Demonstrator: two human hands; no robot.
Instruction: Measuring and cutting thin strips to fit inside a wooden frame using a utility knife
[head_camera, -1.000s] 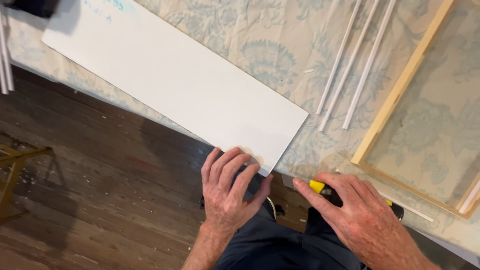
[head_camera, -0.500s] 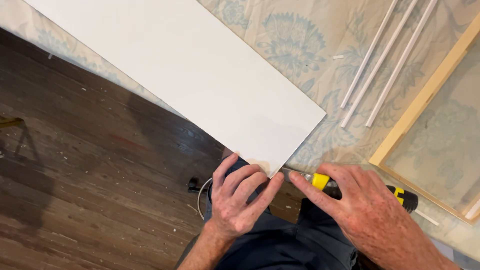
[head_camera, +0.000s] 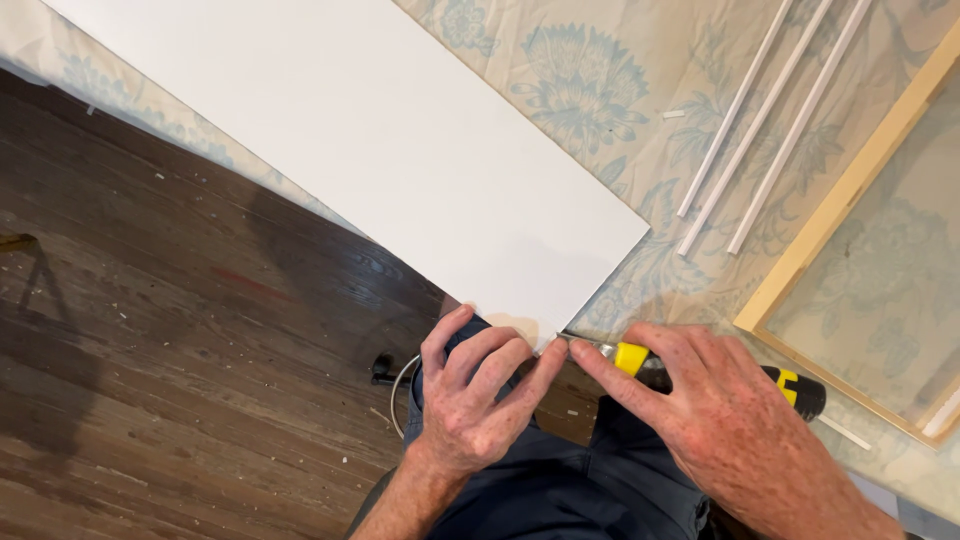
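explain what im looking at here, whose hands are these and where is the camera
The camera sits on a person's head and looks straight down, so both hands are that person's own; no machine is involved. The left hand rests its fingers at the near corner of a large white board. The right hand grips a yellow and black knife, its tip right at that same corner. The board lies on a table covered with a pale flowered cloth. Also on the cloth are three thin white strips side by side and, at the right, a light wooden frame. Below the table edge you see a dark wooden floor and the person's dark trousers.
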